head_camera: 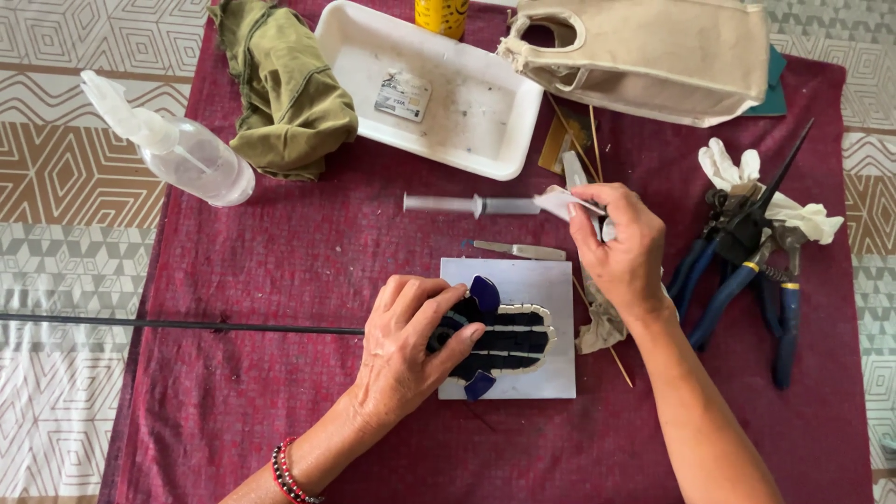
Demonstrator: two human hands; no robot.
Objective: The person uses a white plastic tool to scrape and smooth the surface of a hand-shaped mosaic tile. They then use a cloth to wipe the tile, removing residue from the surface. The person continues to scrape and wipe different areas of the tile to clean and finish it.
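Mosaic piece (504, 338), dark blue tiles with pale edging, lies on a pale square board (546, 280) near the middle of the dark red cloth (308, 261) covering the counter. Far left: clear spray bottle (177, 149) lying on its side, half off the cloth edge. Just right of it, crumpled olive rag (285, 89). Thin dark rod (177, 325) runs horizontally from the left edge toward the board. Left hand (411, 350) rests flat on the left end of the mosaic piece, fingers (448, 317) spread and pressing down, not curled around anything. Above the board: white tray (467, 103) with a small card inside; below the tray a syringe (471, 204) lying sideways; nearer the board a small metal blade (520, 249). Right hand (621, 247) is raised just above the board's upper right corner, fingers pinched on a scrap of white cloth (560, 202) wrapped about a thin tool; the tool itself mostly hidden. Thin wooden sticks (579, 140) lie under that hand. Upper right: beige canvas bag (653, 56). Far right: blue-handled pliers (747, 280), with white gloves (793, 210) and a dark pointed tool lying across them.
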